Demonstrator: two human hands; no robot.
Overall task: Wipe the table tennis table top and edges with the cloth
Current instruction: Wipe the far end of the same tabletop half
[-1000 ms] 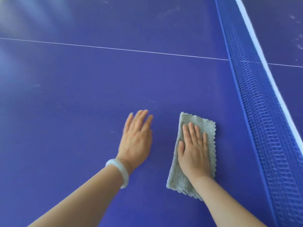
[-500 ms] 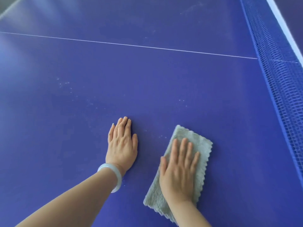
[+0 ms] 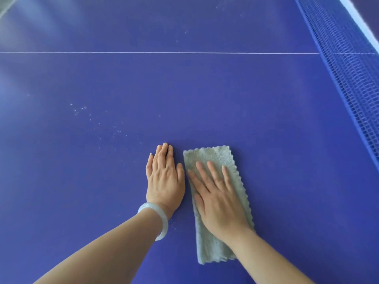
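May well miss the specks [image 3: 92, 119] farther left, with the cloth [image 3: 213, 156] pinned flat on the worktop [image 3: 205, 89] under the open right hand [image 3: 219, 201], just beside the open, bare left hand [image 3: 164, 181], or bunch it if pressed unevenly.

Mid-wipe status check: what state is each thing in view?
cloth: flat strip under the right hand.
right hand: fingers straight, pressing the cloth.
left hand: flat on bare table top.
table top: pale specks left of the hands.
net: standing, stretched along the right.
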